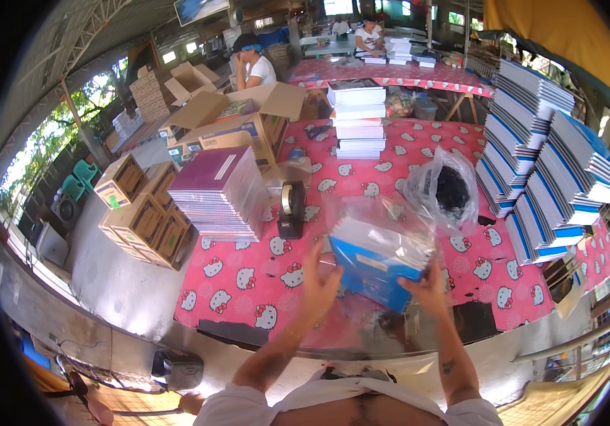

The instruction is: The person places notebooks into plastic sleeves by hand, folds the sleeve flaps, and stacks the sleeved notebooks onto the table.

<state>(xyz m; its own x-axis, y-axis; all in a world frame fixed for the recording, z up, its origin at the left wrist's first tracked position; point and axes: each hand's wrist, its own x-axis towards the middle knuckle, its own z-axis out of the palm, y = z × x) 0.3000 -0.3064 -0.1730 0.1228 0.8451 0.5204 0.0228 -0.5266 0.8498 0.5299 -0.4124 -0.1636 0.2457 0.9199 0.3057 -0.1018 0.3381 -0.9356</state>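
One bundle of blue-covered books (379, 264) in clear, glossy plastic lies just right of and nearer the person than the black tape dispenser (291, 209), its long axis slanting from the end close to the dispenser out to the right and toward the body. It sits between the two hands, and the right hand (429, 290) has the firmer hold: its grip is closed over the far-right end from the dispenser, thumb on the blue cover. The left hand (321, 282), the one nearer the dispenser, is at the opposite end with fingers spread; blur and film hide whether that grip pinches anything, so I cannot tell. Under them runs the pink patterned tabletop (234, 312). Just left of the dispenser stands a purple-covered stack (216, 192); to its right, past the bundle, a clear bag with dark contents (447, 188); farther right, tall book piles (532, 163). Beyond the dispenser rise a pale book stack (359, 121) and, to its left, an open carton (230, 136).
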